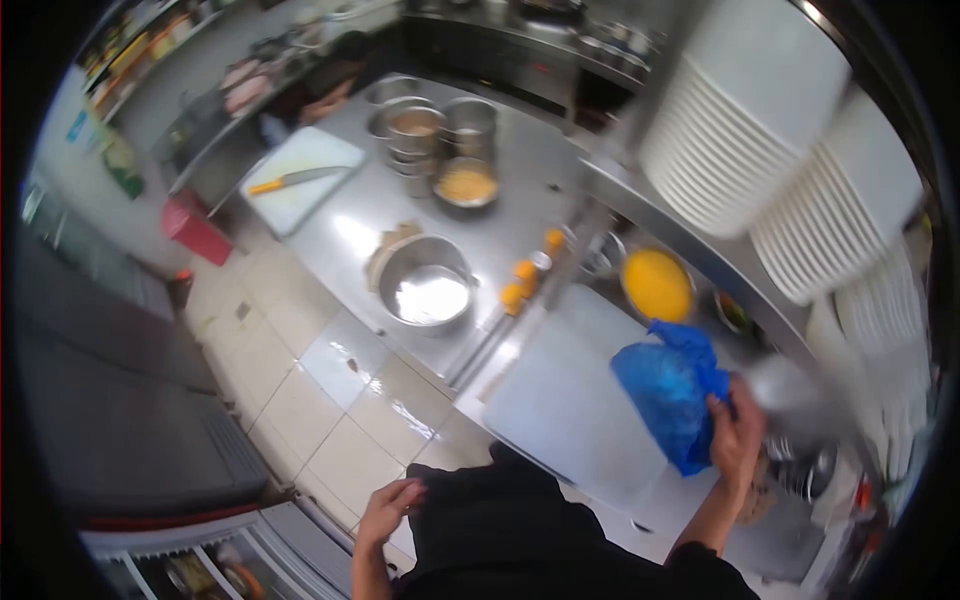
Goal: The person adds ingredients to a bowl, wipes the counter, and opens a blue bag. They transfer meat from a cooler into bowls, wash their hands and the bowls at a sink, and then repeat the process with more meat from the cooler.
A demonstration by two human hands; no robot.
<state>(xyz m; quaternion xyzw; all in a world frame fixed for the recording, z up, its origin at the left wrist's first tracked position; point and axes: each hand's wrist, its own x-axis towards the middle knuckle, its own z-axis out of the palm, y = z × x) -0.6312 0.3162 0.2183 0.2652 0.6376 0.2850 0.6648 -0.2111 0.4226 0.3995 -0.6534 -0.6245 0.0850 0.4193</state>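
A crumpled blue plastic bag hangs from my right hand, whose fingers are closed on its right side. The bag is above the right part of a white cutting board. What is inside the bag, if anything, I cannot make out. Low in the view, my left hand is beside the black apron, fingers loosely bent and nothing visible in them. Just beyond the bag sits a bowl of yellow food.
Stacked white trays crowd the shelf at right. A steel pot stands on the steel table, with a knife on another board behind. Several orange-topped containers line the table edge. An open drawer is at lower left.
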